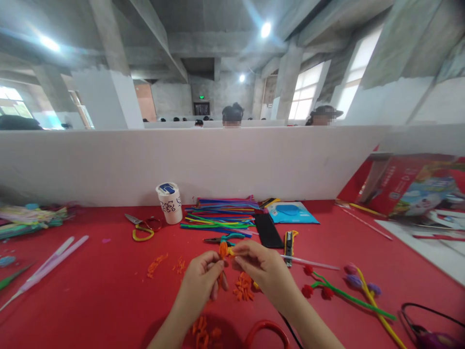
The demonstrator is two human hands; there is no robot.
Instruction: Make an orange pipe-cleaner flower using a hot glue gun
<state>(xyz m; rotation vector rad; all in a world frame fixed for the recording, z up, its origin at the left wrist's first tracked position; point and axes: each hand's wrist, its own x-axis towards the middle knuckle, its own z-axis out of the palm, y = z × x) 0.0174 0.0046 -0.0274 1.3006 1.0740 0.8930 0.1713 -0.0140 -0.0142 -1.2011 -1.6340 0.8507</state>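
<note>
Over the red table (119,300), my left hand (204,276) is closed in a pinch on a small orange fuzzy piece (223,249). My right hand (259,261) pinches a small yellow piece (231,251) that meets the orange one; whether the two are joined I cannot tell. Below my hands lies a heap of short orange snippets (243,287), with more orange bits (157,265) to the left. Just beyond my fingers are teal-handled pliers (228,238). My fingers partly hide both held pieces.
Bundled coloured pipe cleaners (221,213) lie at the back, beside a white cup (169,203) and yellow-handled scissors (142,230). A black phone (269,230), utility knife (289,247) and blue packet (293,213) sit right of centre. Pom-pom stems (352,298) lie right; a white partition (232,162) stands behind.
</note>
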